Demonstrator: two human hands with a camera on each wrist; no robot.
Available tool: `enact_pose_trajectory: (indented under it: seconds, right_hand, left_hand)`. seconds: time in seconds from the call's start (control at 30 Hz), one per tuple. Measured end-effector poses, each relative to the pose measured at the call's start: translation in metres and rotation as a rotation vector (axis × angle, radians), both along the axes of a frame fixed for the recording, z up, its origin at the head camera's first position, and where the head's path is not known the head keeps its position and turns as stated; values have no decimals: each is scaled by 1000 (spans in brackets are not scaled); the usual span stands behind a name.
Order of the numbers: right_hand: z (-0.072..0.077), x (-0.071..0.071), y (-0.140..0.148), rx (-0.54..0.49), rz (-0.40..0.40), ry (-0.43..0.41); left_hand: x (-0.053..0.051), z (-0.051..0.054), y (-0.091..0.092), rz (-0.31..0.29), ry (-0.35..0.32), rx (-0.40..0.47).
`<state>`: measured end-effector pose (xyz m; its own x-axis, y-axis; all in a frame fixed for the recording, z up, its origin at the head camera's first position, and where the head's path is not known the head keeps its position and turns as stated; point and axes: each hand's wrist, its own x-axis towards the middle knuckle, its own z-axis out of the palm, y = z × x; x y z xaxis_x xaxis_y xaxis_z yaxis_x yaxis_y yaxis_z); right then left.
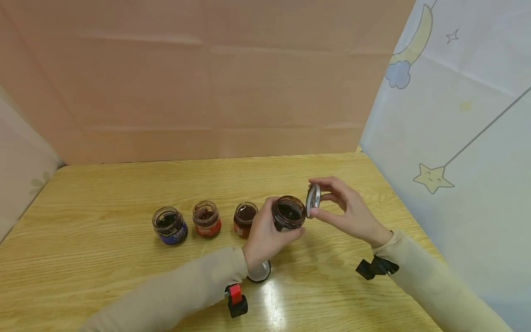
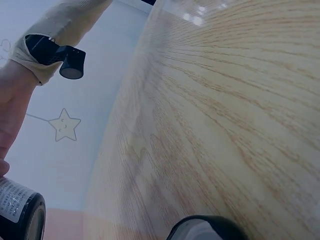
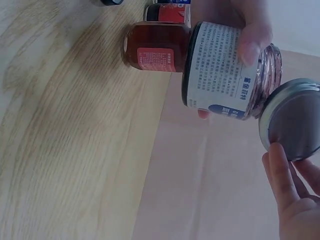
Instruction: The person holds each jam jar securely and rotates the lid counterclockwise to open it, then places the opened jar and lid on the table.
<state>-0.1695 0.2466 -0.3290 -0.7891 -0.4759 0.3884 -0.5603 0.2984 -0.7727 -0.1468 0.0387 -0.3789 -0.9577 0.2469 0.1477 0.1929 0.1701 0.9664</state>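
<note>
My left hand (image 1: 267, 235) grips an open glass jar (image 1: 289, 213) with dark contents, raised off the table, its mouth tipped toward the head camera. The jar's white printed label (image 3: 220, 70) shows in the right wrist view, with the left thumb across it. To its right, my right hand (image 1: 352, 212) pinches a round metal lid (image 1: 313, 201) on edge between thumb and fingers. That lid stands right beside the jar's rim; whether they touch I cannot tell. Beneath the left wrist, a second lid (image 1: 259, 272) lies on the table, partly covered by the arm.
Three open jars stand in a row on the wooden table (image 1: 103, 198): a blue-labelled jar (image 1: 170, 225), a red-labelled jar (image 1: 207, 219) and a dark red jar (image 1: 244, 219) close behind the left hand. A brown covering (image 1: 207, 83) rises behind the table; a patterned wall (image 1: 477, 138) borders the right.
</note>
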Motion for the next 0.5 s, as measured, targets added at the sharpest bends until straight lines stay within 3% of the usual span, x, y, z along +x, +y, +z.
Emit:
enact_pose_trajectory:
  seconds: [0.5]
  right_hand:
    - [-7,5,16,-93,4,-79]
  left_hand:
    - [-3,-2,3,3,-1,14]
